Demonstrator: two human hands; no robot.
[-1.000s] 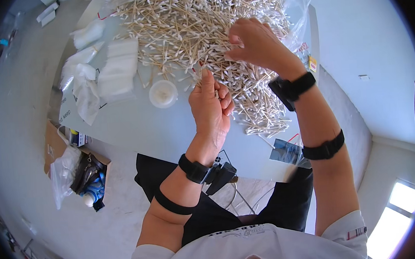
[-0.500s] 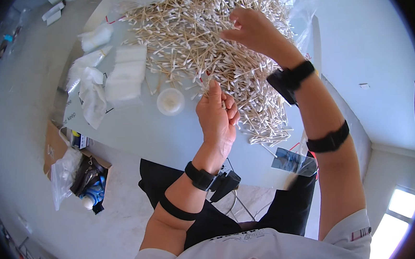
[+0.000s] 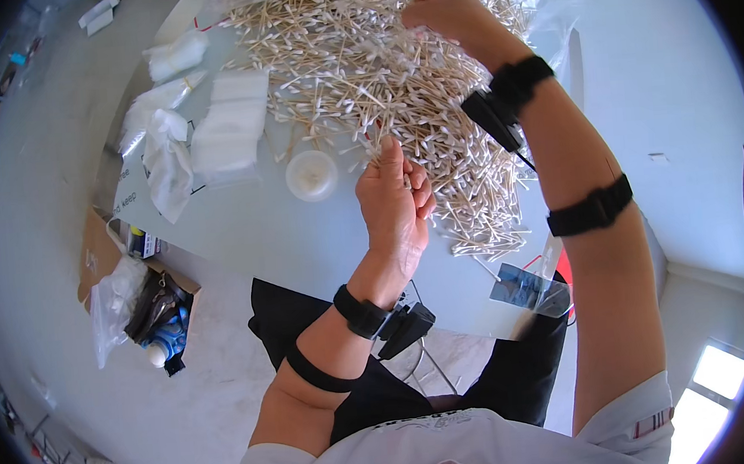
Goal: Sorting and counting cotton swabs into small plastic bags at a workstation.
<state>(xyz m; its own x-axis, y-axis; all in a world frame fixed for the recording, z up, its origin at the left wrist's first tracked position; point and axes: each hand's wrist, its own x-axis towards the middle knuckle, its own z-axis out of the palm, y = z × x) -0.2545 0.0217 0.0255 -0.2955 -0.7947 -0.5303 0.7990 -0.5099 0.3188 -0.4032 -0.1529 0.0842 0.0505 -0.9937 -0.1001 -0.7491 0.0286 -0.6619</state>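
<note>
A large heap of cotton swabs [image 3: 379, 85] with pale wooden sticks and white tips spreads over the table. At its near edge, my left hand [image 3: 391, 200] is closed, thumb on top, around a few swabs whose ends show by the thumb. My right hand [image 3: 451, 11] is over the far part of the heap with its fingers curled in; what they hold, if anything, is hidden. Left of my left hand stands a small round white tub [image 3: 311, 176]. Beyond it lies a stack of clear plastic bags [image 3: 228, 121].
More crumpled plastic packs [image 3: 168, 151] lie along the table's left side. A dark, shiny plastic piece [image 3: 518, 289] is at the near right corner. On the floor at left, an open cardboard box [image 3: 97, 251] holds a bag and a blue bottle.
My right hand has moved farther away over the heap, and its fingers have gone from spread to curled in. My left hand has barely shifted.
</note>
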